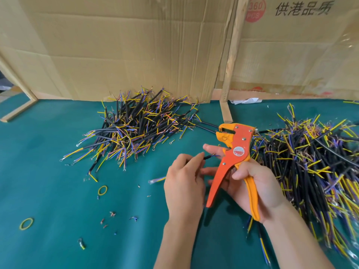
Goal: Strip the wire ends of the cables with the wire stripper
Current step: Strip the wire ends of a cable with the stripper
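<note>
I have the stripper (236, 152) in my right hand (256, 183), fingers curled round the yellow handle, the orange lever standing wide of it, so the tool is not squeezed. My left hand (184, 177) pinches one black cable (208, 157) between thumb and fingertips, its coloured wire ends pointing right toward the stripper's head and just short of it. I judge this the feeding step: the ends are not yet in the jaws.

To do it well, I would hold the cable close to its end so the thin wires do not bend away, bring them level with the jaw slot near the top of the head, and seat them square before squeezing. Then one steady pull on the lever, keeping the cable still, so the insulation comes off clean and no copper strands are cut. I cannot tell from here how far the wires should enter.

One cable pile (136, 125) lies on the green mat (48, 171) to the left, a larger pile (310, 162) to the right, touching my right wrist.

Writing: the cardboard (291, 45) behind reads "360 PCS" in a red circle and "供港品质". The round sticker (238, 151) on the stripper is too small to read.
</note>
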